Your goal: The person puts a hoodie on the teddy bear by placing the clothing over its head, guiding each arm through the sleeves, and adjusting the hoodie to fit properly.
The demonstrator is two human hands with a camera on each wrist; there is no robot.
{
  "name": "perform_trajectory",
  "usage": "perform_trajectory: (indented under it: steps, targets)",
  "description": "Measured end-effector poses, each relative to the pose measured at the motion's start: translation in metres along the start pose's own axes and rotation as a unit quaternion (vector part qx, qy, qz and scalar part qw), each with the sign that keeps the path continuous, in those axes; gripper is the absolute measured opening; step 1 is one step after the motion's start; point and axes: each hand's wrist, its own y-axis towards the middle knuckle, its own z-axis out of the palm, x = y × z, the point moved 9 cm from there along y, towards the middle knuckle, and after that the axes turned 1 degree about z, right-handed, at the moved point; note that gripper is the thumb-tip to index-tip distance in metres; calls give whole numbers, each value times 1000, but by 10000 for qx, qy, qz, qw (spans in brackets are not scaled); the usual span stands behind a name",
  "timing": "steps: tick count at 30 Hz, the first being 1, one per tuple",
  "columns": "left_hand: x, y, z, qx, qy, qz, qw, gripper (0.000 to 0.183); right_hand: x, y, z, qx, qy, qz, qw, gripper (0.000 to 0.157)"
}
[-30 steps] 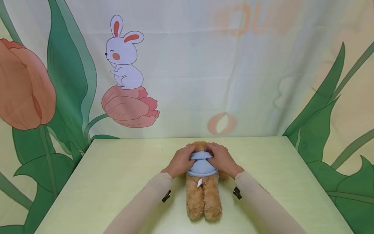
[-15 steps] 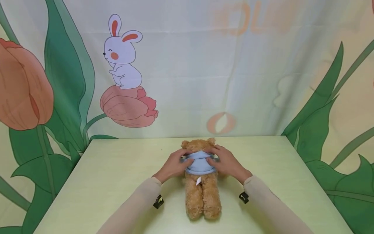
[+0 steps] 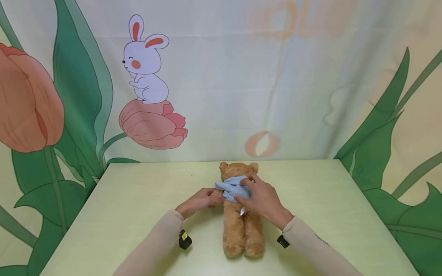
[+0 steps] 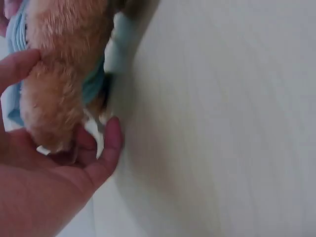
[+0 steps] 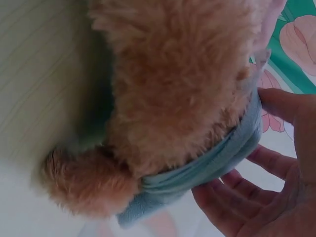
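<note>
Sleeves nearest, 2, pale; black unit under each wrist, 2 tot. Next, teddy bear x1, mid-table, laid lengthwise, 2 legs pointing near; face not seen, so prob. prone — puts its back within easy reach. White tag x1 at seat. Left hand: thumb over, fingers curled under 1 furry arm; prob. steadying that limb. Right hand: pinches blue garment (x1) btwn thumb + fingers, cloth bunched across upper back; grip likely there to control the fabric. Beyond: bear's head w/ 2 ears. Table's far edge meets backdrop — printed rabbit x1, on 1 of 2 tulip blooms (head view); leaves both sides, uncounted.
</note>
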Motion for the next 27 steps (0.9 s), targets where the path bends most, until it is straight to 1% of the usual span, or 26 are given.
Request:
perform_trajectory:
  steps: [3, 6, 8, 9, 11, 13, 15, 17, 18, 20, 22, 23, 25, 26, 27]
  targets:
    - [-4, -1, 8, 110, -640, 250, 9976, 52, 0, -1, 3, 75, 50, 57, 9999, 41]
    - [-9, -4, 12, 58, -1306, 439, 9904, 56, 0, -2, 5, 204, 352, 118, 9991, 45]
    - [-13, -9, 14, -29, -1548, 498, 9867, 57, 0, -3, 5, 318, 574, 164, 9977, 49]
    - [-16, -11, 13, -100, -1587, 526, 9859, 58, 0, -3, 4, 353, 660, 166, 9971, 51]
    - [-23, -17, 10, -291, -1501, 602, 9864, 62, -1, -3, 0, 338, 885, 173, 9954, 54]
    - [-31, -24, 6, -461, -1310, 714, 9877, 67, -2, -3, -4, 220, 1119, 149, 9934, 54]
    - [-40, -30, 1, -599, -1086, 928, 9879, 70, -7, -1, -6, 99, 1527, 163, 9881, 53]
    - [-49, -35, -4, -861, -678, 1226, 9864, 69, -15, 0, -4, 84, 2095, 233, 9775, 52]
    - [-54, -37, -6, -1023, -423, 1388, 9841, 66, -18, 1, -3, 127, 2367, 289, 9711, 52]
    - [-64, -41, -9, -1330, 120, 1742, 9756, 58, -24, 1, 5, 288, 2991, 455, 9527, 49]
    - [-72, -44, -9, -1658, 660, 2006, 9633, 51, -28, 0, 14, 507, 3533, 620, 9321, 44]
    - [-76, -45, -8, -1750, 859, 2113, 9578, 50, -30, -1, 20, 609, 3754, 731, 9220, 41]
    - [-80, -46, -5, -1752, 1048, 2287, 9519, 50, -34, -1, 29, 756, 4069, 852, 9063, 36]
    - [-81, -46, -3, -1734, 1120, 2346, 9499, 50, -36, -2, 33, 817, 4142, 917, 9019, 34]
    - [-81, -46, -1, -1719, 1180, 2392, 9483, 52, -37, -2, 35, 865, 4168, 951, 8998, 33]
